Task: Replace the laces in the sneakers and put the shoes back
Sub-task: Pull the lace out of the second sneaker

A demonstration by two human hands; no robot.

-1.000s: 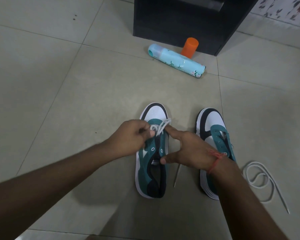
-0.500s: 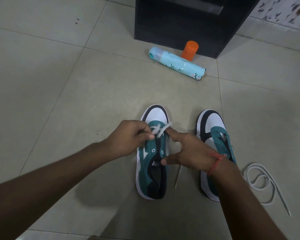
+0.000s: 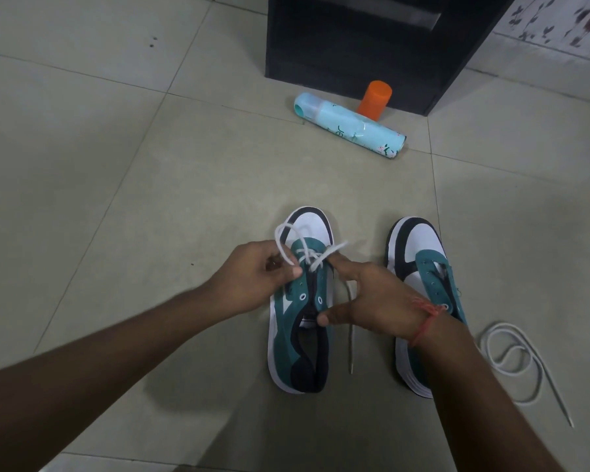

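A single head camera looks steeply down and forward from above the person's forearms onto a tiled floor [image 3: 123, 185]. It sits close over two sneakers [image 3: 300, 321] at lower centre. A black cabinet [image 3: 361, 46] closes the top edge.

Bare forearms, a red thread band [image 3: 427, 319] round the right wrist
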